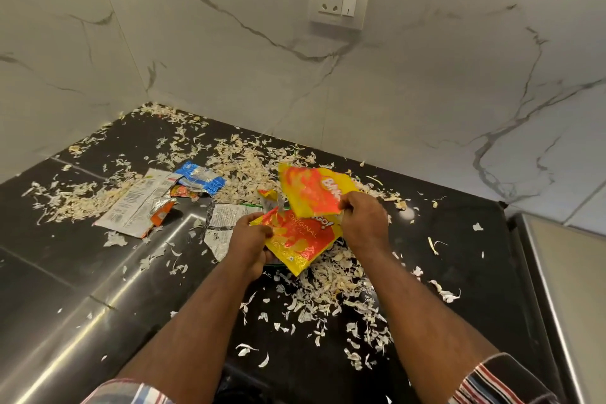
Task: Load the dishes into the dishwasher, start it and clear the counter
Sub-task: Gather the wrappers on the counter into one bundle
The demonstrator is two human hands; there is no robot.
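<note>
Black counter [98,289], glossy, set in a corner of white marble-look wall. Far left: pale peel scraps [78,198] heaped near the wall, more scattered all over the surface. Next right, a flattened white wrapper [131,203] with printed text, silver inside showing, an orange torn bit at its lower edge. Just beside it, a crumpled blue wrapper [200,178] with a small orange scrap touching its near side. A white torn printed piece [223,223] lies flat, partly under the left hand.

Centre: left hand [249,241] has fingers curled, gripping the left edge of the lower yellow-orange chip packet [298,239], which reads "ORIGINAL". Packet is held just above the counter, tilted. Something dark and green-edged sits beneath it, mostly hidden, cannot tell what.

Right hand [364,223] pinches the bottom edge of a second yellow-orange packet piece [311,190], raised upright above the lower one; the two pieces touch or overlap near the hands. Cannot tell if they are joined.

Thick peel pile below and right of the hands. On the wall above, a white socket with switch [339,0]. Far right, a steel edge [551,289] borders the counter. Plaid sleeves at the bottom corners.
</note>
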